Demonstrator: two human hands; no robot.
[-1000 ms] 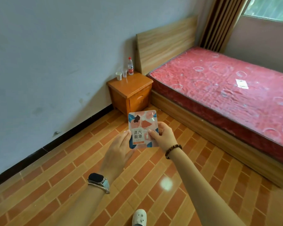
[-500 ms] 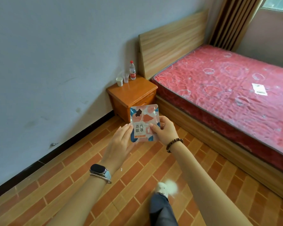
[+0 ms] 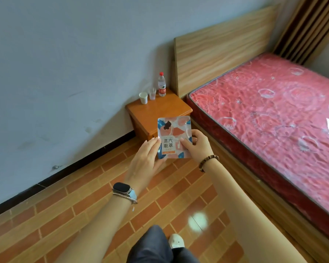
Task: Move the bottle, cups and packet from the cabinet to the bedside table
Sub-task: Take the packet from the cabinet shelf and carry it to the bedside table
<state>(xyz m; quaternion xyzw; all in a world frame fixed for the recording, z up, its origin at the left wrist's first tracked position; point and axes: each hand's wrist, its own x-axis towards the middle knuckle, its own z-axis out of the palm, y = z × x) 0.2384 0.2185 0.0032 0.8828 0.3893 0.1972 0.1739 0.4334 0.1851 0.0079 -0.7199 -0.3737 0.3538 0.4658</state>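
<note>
You have walked closer: the bedside table now looms larger, bottle and cups already on it. Your left hand and right hand both pinch the packet, the last item, mid-air.

Soft, even daylight fills the room, bright on the red mattress and dimmer in the wall corner behind the bedside table, which casts a faint shadow. A round glare spot shines on the glossy floor tiles. Wide-angle distortion bends the edges, and the left hand shows slight motion blur.
</note>
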